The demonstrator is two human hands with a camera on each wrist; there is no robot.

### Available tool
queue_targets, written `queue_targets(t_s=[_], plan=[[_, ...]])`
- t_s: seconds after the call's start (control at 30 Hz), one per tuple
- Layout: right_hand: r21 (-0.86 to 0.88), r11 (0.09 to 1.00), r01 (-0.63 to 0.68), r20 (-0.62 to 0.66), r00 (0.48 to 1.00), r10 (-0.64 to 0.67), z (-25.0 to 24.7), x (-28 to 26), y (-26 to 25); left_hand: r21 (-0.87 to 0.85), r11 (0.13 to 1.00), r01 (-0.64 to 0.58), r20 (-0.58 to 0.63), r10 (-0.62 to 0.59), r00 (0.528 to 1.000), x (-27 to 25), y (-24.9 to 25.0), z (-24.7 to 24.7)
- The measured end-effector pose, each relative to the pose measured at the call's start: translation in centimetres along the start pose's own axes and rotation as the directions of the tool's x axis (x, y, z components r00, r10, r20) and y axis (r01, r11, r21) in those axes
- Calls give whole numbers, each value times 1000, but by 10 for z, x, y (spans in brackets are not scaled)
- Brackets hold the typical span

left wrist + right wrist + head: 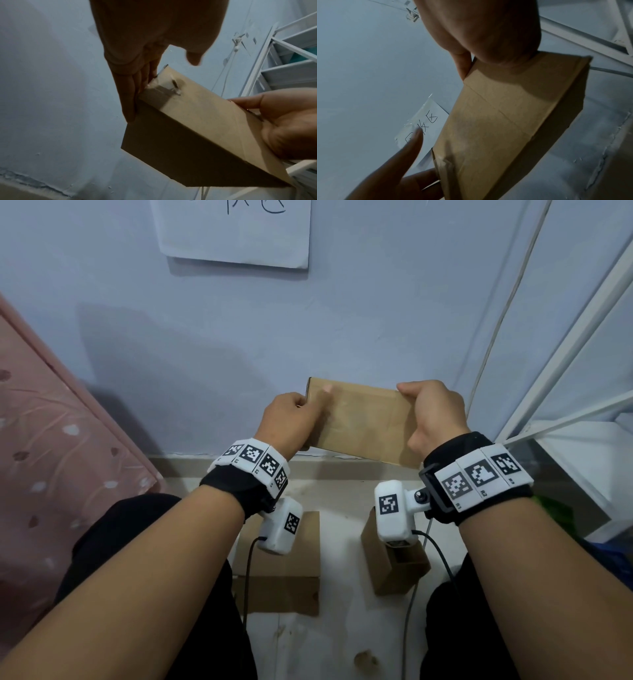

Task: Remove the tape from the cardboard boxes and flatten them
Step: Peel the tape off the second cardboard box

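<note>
A brown cardboard box [363,422] is held in the air in front of the blue wall, between both hands. My left hand [291,416] lies at its left end. In the left wrist view its fingers [135,94] run straight along that end and the thumb [193,58] stands off the cardboard. Glossy clear tape [163,86], torn and wrinkled, covers the corner beside those fingers. My right hand [431,416] grips the right end, with the thumb on the front face and the fingers curled behind. The right wrist view shows the box [505,121] closed.
Two more cardboard boxes stand on the floor between my knees, a larger closed one [284,570] and a small open one [394,563]. Pink bedding [51,474] fills the left side. A white metal rack [565,371] stands at the right, and a paper sheet [236,231] hangs on the wall.
</note>
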State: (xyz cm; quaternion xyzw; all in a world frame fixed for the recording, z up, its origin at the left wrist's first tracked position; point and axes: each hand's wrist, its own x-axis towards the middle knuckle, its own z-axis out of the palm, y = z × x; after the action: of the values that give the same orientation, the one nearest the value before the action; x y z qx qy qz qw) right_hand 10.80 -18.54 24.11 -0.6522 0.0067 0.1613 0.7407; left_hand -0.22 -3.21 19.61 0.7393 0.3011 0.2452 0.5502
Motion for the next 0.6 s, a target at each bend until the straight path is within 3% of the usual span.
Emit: queue_targets(t_s=[0.1, 0.2, 0.3, 0.43, 0.5, 0.6], plan=[[-9, 1000, -3, 4, 1000, 3, 1, 0, 0, 135, 989, -58, 19, 56, 998, -2, -3, -2], [-4, 1000, -24, 4, 1000, 24, -4, 4, -4, 53, 994, -91, 83, 86, 993, 2, -4, -6], [-10, 999, -47, 13, 999, 47, -12, 9, -10, -12, 995, -99, 220, 100, 970, 4, -2, -12], [-40, 997, -61, 22, 998, 62, -19, 9, -14, -27, 998, -48, 371, 55, 927, 4, -2, -17], [-44, 997, -56, 22, 998, 57, -20, 8, -15, -46, 999, -8, 385, 25, 922, 2, 1, -18], [-34, 998, -43, 36, 998, 44, -20, 10, -14, -119, 991, 69, 311, -29, 950, -2, 6, -16]])
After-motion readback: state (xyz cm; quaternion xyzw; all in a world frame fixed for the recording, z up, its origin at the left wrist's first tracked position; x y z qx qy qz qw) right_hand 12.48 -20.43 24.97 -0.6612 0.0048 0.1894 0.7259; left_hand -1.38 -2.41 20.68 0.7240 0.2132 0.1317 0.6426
